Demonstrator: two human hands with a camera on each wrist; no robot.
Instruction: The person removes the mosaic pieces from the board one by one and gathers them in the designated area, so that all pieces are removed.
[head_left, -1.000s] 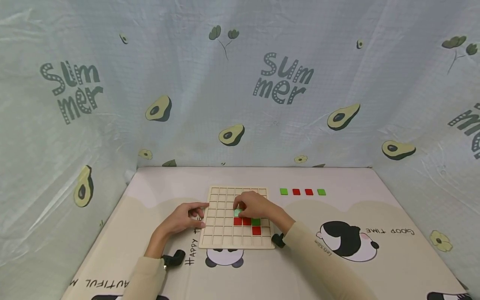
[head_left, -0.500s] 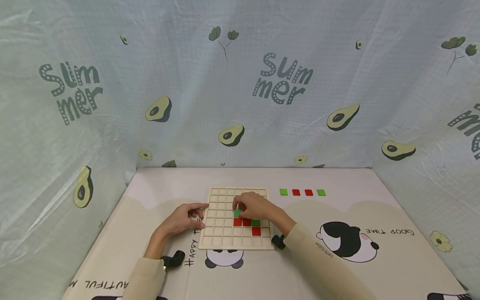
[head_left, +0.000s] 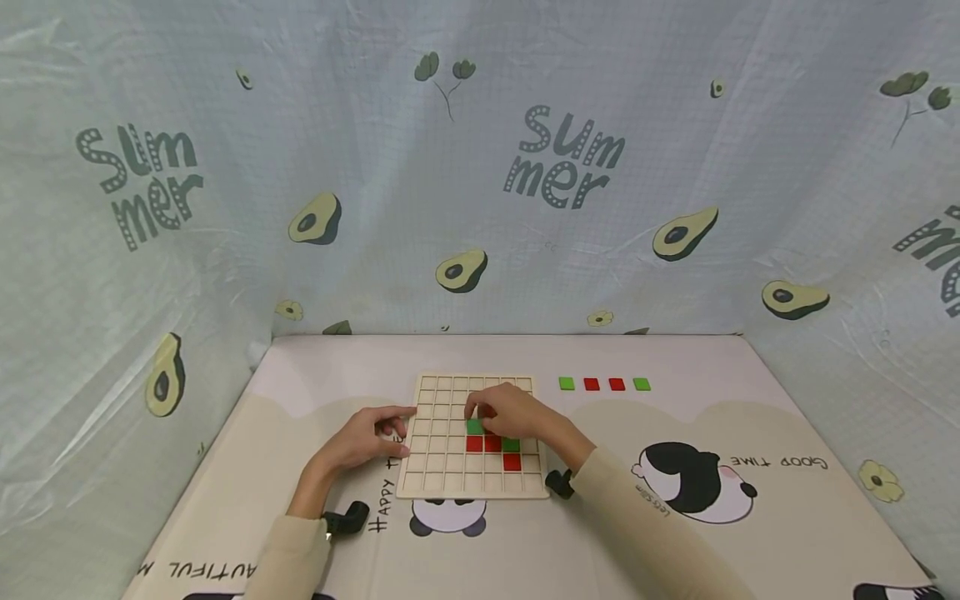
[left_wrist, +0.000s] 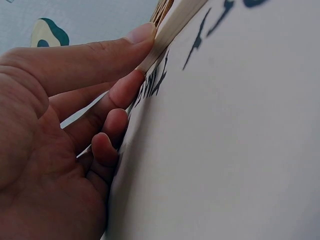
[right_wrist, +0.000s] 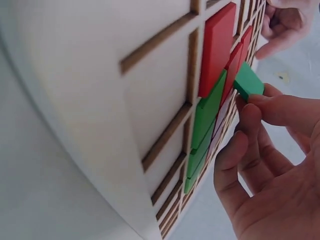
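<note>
I'd ease the green tile point(right_wrist: 247, 80), pinched in my right hand point(head_left: 512, 408), down square; my left hand point(head_left: 366, 435), gripping nothing, rests against the board point(head_left: 437, 462).

Downward head view, wrist closeups (board point(head_left: 442, 427) shared)

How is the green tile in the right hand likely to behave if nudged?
The green tile looks stiff, straight-edged in the pinch of the right hand. Flat and square-cornered, it should slide rather than roll. Small and thin, it's probably light.
</note>
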